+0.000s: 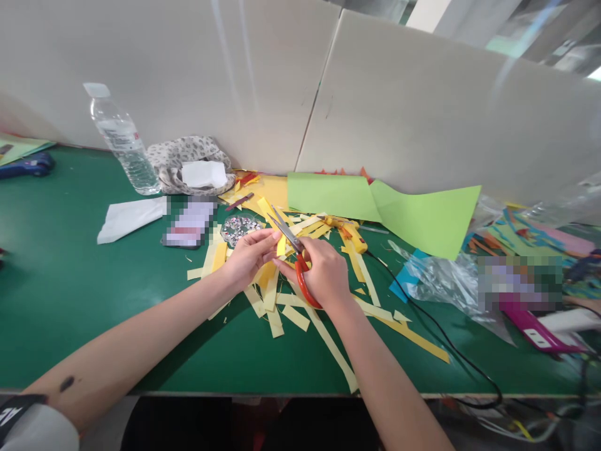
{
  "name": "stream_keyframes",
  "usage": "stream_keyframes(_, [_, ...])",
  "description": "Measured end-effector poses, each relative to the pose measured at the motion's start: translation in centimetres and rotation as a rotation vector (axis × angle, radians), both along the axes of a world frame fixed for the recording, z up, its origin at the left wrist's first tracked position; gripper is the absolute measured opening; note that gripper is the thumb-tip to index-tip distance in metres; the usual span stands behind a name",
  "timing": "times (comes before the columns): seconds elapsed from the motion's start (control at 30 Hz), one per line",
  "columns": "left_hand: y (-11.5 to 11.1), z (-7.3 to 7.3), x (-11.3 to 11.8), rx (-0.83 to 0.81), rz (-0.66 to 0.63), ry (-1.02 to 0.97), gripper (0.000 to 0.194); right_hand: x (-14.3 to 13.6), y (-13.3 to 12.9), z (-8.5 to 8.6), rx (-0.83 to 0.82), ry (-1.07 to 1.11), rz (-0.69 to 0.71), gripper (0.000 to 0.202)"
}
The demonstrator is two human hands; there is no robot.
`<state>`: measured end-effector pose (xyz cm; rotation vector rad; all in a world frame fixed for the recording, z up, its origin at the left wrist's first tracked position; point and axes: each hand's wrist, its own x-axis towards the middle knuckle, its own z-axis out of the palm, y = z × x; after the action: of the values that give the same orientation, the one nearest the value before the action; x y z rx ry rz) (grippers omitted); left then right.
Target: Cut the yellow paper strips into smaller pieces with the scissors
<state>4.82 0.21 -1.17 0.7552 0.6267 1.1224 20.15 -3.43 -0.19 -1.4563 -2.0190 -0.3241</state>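
Note:
Pinched in the fingers of my left hand point(251, 255) is a small yellow paper strip point(282, 245). My right hand point(326, 268) grips a pair of scissors point(307, 282) by the red handles. Their blades point(285, 227) point up and to the left, parted slightly, right beside the yellow strip; whether they touch it I cannot tell. Under and around both hands lie many cut paper strips point(295, 318) in pale and deeper yellow. Just behind my left hand sits a clear round dish of small shiny gems point(240, 228).
A yellow glue gun point(353, 238) with a black cord point(436, 326) lies right of the strips. Green card point(333, 194) leans along the partition. At left are a water bottle point(124, 147), a phone point(190, 224) and a spotted cloth pouch point(188, 150). Crumpled plastic wrap point(451, 285) lies at right.

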Motion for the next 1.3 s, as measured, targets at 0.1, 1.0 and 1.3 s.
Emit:
stream_keyframes(0.1, [-0.03,0.09,-0.02,-0.007,0.007,0.006,0.01,0.01,-0.01,0.06,0.015,0.003,0.005,0.036])
stream_keyframes(1.0, [-0.06,0.14,-0.13,0.012,-0.005,0.006,0.01,0.31,0.22,-0.17,0.091,-0.061,-0.003,0.042])
stream_keyframes(1.3, [-0.08,0.1,-0.18,0.021,-0.016,0.008,0.011,0.36,0.21,-0.17,0.106,-0.075,-0.009,0.043])
